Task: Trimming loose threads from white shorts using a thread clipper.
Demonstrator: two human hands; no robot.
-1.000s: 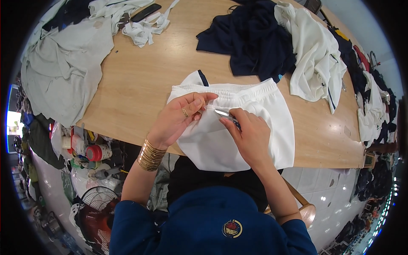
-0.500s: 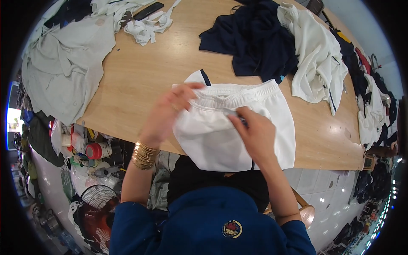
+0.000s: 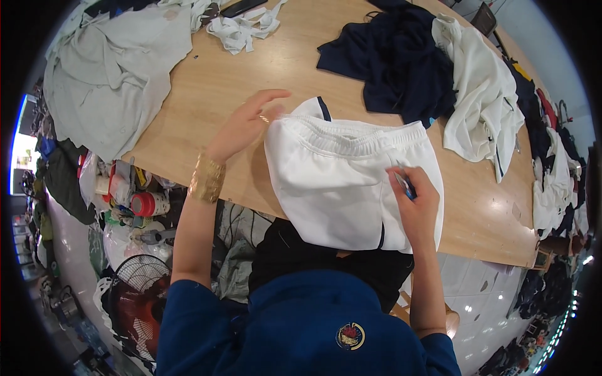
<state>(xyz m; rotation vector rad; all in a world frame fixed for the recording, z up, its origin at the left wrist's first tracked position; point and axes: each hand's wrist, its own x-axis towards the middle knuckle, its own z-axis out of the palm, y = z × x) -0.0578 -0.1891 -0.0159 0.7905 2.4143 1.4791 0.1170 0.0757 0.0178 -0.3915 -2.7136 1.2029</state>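
Note:
A pair of white shorts (image 3: 338,188) with an elastic waistband (image 3: 351,143) and a dark stripe lies over the table's near edge in front of me. My left hand (image 3: 244,125) is beside the left end of the waistband, its fingers stretched out and nothing seen in them. Whether its fingertips touch the cloth is unclear. On the right of the shorts, my right hand (image 3: 419,203) is closed around small thread snips (image 3: 406,183) with a metal tip and a bluish handle, partly hidden by the fingers.
Navy garments (image 3: 401,62) and a white garment (image 3: 480,94) are heaped at the far right of the wooden table (image 3: 251,81). Grey-white cloth (image 3: 113,75) covers the left side, with white strips (image 3: 244,31) near it. A fan (image 3: 141,301) stands below left.
My left hand has moved up and left, fingers extending off the waistband. My right hand has shifted right with the snips. The shorts lie flatter, and the view has shifted slightly.

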